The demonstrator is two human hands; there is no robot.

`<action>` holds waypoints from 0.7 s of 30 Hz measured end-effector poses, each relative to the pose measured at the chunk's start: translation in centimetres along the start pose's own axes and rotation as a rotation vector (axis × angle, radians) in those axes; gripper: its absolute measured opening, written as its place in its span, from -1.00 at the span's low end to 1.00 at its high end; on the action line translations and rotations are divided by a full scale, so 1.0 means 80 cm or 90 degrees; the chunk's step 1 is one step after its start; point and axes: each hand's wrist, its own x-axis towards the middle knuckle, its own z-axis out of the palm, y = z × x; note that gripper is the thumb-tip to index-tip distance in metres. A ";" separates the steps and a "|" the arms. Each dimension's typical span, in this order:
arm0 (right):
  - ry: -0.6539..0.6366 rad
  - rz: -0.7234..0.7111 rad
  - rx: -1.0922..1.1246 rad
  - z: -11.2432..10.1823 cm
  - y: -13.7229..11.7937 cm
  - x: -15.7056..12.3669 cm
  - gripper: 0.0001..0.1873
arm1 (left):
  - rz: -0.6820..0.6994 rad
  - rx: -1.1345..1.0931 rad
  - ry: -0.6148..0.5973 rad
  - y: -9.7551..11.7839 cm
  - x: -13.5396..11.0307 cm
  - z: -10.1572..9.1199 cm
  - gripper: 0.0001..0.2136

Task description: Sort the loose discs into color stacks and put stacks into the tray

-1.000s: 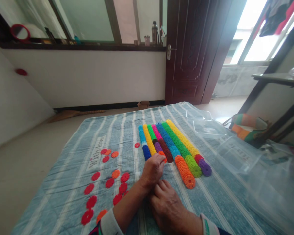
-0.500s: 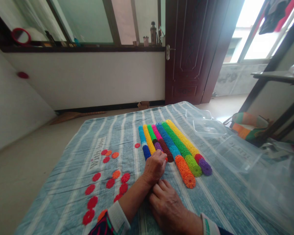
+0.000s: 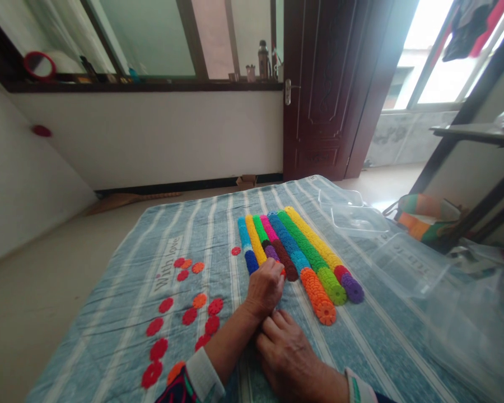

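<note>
Notched plastic snowflake discs stand packed in several coloured rows (image 3: 294, 246) on the striped bedspread (image 3: 121, 291). My left hand (image 3: 265, 286) is closed at the near end of the purple row, its fingers around orange discs (image 3: 283, 271) that show only in part. Just below it, close to my left wrist, my right hand (image 3: 289, 348) rests with curled fingers; what lies inside them is hidden. Loose red discs (image 3: 158, 349) and orange discs (image 3: 199, 300) lie flat to the left. One red disc (image 3: 236, 251) sits alone beside the blue row.
Clear plastic boxes (image 3: 409, 266) and lids stand along the bed's right side. Behind them are a colourful bag (image 3: 424, 215) and a dark shelf (image 3: 479, 132). A brown door (image 3: 325, 84) is beyond the bed's far edge.
Both hands stay almost in place; the left hand shifts very slightly at the row end. The whole view dips a few pixels, and the discs lie as before.
</note>
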 end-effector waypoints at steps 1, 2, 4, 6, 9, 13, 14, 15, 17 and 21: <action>-0.003 0.000 0.003 0.001 0.000 0.000 -0.88 | 0.001 -0.001 0.005 0.000 0.000 0.000 -0.87; -0.005 0.001 0.005 0.001 0.000 -0.001 -0.88 | 0.004 -0.002 0.012 0.000 -0.001 -0.001 -0.87; -0.002 0.005 0.004 0.001 0.000 -0.002 -0.88 | 0.012 -0.007 0.027 0.000 -0.003 -0.004 -0.88; 0.003 0.005 0.003 0.001 -0.001 -0.002 -0.89 | 0.017 -0.010 0.040 -0.004 -0.007 -0.011 -0.88; 0.002 0.000 0.009 -0.002 -0.001 -0.001 -0.90 | 0.017 -0.016 0.053 -0.019 -0.018 -0.028 -0.84; 0.014 0.004 0.000 -0.003 -0.003 -0.004 -0.88 | -0.011 -0.026 0.073 -0.063 -0.042 -0.055 -0.83; 0.022 0.006 -0.004 -0.002 -0.003 -0.005 -0.87 | -0.033 -0.018 0.081 -0.077 -0.049 -0.062 -0.83; 0.031 0.008 -0.007 -0.001 -0.003 -0.006 -0.86 | -0.062 -0.006 0.089 -0.091 -0.057 -0.068 -0.83; 0.043 0.011 -0.010 0.000 -0.003 -0.008 -0.85 | -0.121 0.006 0.096 -0.119 -0.073 -0.080 -0.83; 0.053 0.001 -0.006 0.000 -0.002 -0.009 -0.85 | -0.216 -0.007 0.116 -0.165 -0.104 -0.100 -0.82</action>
